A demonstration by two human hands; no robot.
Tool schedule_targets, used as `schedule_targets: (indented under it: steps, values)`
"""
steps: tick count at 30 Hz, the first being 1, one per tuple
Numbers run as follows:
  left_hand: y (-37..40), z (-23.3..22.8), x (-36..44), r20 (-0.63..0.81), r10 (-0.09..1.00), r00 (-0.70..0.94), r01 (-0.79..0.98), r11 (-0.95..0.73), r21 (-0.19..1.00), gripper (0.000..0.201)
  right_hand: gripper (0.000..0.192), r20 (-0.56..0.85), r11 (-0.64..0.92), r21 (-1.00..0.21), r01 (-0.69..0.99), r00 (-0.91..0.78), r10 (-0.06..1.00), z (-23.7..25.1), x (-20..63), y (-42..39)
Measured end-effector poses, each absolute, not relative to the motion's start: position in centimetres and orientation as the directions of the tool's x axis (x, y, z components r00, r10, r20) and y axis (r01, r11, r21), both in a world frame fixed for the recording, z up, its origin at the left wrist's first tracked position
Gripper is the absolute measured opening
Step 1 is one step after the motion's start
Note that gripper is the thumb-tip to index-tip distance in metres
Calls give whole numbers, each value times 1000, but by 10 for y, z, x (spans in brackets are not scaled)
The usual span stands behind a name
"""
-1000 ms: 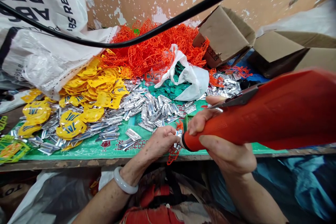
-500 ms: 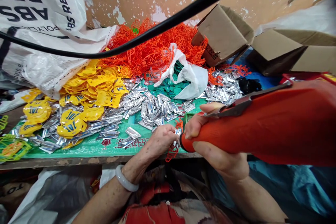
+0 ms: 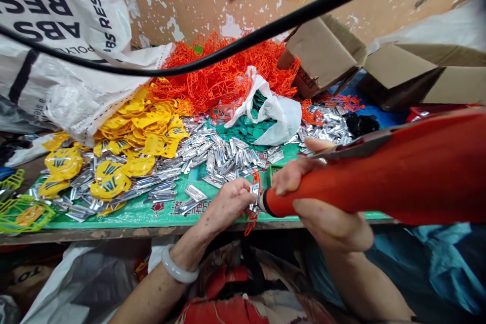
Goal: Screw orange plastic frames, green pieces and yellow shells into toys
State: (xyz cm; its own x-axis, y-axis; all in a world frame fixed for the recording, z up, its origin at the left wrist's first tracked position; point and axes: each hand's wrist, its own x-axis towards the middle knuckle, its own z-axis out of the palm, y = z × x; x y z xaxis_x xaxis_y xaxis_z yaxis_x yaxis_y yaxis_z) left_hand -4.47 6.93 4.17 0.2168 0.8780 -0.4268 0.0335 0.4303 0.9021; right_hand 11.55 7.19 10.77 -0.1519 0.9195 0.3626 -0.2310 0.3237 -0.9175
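Observation:
My right hand [image 3: 322, 197] grips a big orange power tool [image 3: 379, 172] with a metal trigger lever on top. Its tip points left at a small part [image 3: 253, 201] made of a silver piece and an orange lattice piece. My left hand [image 3: 228, 202], with a pale bangle [image 3: 175, 268] on the wrist, pinches that part against the tool's tip at the front edge of the green-covered table [image 3: 144, 215].
Silver pieces [image 3: 212, 157] are strewn over the table, with yellow plastic parts [image 3: 129, 136] to the left and a heap of orange lattice parts [image 3: 220, 71] behind. A white bag [image 3: 273, 111] lies on green parts. Cardboard boxes [image 3: 326, 50] stand at the right; a black cable [image 3: 228, 50] hangs across.
Both hands and the tool stay almost in place; the tool's body rose slightly. The view shifted a little.

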Motion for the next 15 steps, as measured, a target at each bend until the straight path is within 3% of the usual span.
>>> schedule_targets:
  steps: [4,9,15]
  values:
    - [62,48,-61,-406,878,254,78,400,913,16,38,396,348,-833,-430,-26,918,123,128,86]
    - [55,43,-74,-434,860,269,-184,488,853,24,19,424,466,-828,-312,195,884,128,141,104]
    - [53,34,-74,-448,863,232,-349,504,790,29,29,403,482,-842,-242,311,860,115,148,116]
